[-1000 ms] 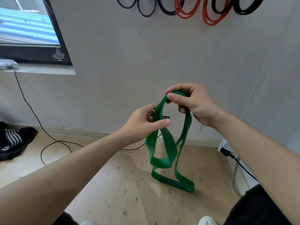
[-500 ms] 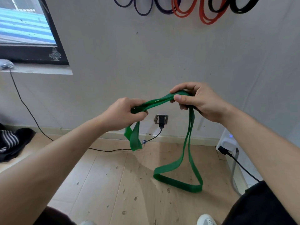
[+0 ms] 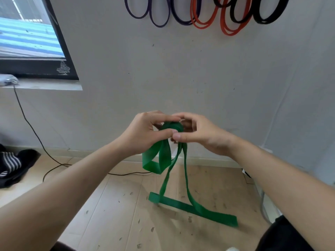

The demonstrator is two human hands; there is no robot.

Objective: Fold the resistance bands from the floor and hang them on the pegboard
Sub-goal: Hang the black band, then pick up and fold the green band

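Green resistance band, bunched at its top between two hands held together in mid-air before a pale wall. The left hand pinches the bunch, thumb below and fingers curled over it. The right hand meets it from the right, its fingers curled round the same bunch, the two thumb tips almost touching. Below the fingers a short loop hangs on the left. A longer loop drops to the wooden floor; whether its lowest stretch touches the boards is unclear. High on the wall hang purple bands, orange bands and black bands. A window is at far left, with dark clothing on the floor below.
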